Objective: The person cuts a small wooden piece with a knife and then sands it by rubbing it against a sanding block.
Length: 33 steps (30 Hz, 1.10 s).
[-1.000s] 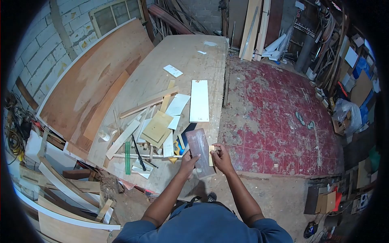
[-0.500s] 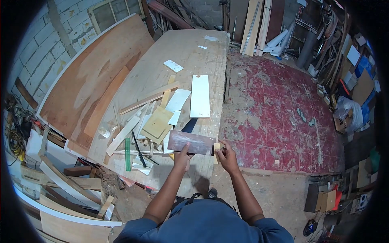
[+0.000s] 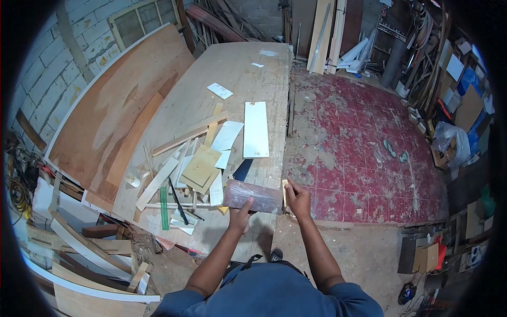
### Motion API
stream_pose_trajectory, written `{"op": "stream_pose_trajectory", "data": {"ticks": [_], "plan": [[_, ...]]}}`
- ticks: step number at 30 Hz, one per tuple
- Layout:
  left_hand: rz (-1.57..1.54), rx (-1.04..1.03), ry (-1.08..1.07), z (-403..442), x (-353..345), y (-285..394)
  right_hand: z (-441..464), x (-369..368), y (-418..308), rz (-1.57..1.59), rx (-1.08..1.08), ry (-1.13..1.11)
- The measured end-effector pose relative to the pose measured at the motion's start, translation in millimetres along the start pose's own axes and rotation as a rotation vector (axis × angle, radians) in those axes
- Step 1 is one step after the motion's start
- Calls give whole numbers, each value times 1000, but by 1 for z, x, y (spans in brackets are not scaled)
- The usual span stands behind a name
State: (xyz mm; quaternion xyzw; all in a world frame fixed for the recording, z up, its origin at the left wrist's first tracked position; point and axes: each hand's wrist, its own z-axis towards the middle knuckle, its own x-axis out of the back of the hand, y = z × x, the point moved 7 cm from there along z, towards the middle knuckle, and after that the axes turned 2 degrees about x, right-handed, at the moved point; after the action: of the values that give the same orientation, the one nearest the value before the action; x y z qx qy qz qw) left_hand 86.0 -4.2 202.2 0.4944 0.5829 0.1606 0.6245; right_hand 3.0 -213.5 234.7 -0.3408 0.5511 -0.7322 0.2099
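Head: 2 hands [image 3: 241, 216], 1 purplish board [image 3: 266, 197]

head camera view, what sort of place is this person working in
Most likely a carpentry or woodworking shop: a wide wooden tabletop carries a jumble of cut pieces, long boards stand upright at the back, and a large wooden panel runs along the tabletop's left side.

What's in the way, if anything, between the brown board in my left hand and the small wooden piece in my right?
Nothing visible. Your right hand holds the small wooden piece beside the right end of the brown board; whether they touch is unclear.
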Motion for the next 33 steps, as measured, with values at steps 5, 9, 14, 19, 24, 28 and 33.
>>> {"op": "stream_pose_trajectory", "data": {"ticks": [5, 9, 14, 19, 24, 28, 33], "plan": [[24, -141, 8, 5, -2, 10, -15, -8, -10, -87, 147, 80], [-58, -40, 68, -4, -9, 12, -7, -10, -15, -105, 154, 44], [28, -98, -5, 8, 0, 9, -3, -8, -13, -87, 171, 114], [-57, -60, 45, 0, -17, 28, -8, -11, -24, -112, 184, 131], [230, -168, -87, -7, -13, 21, 16, 11, -37, -123, 172, 281], [12, -142, -25, -4, -22, 28, -3, -1, -37, -218, 231, 249], [6, -256, 55, -5, -18, 24, 5, 2, -53, -254, 269, 250]]}}
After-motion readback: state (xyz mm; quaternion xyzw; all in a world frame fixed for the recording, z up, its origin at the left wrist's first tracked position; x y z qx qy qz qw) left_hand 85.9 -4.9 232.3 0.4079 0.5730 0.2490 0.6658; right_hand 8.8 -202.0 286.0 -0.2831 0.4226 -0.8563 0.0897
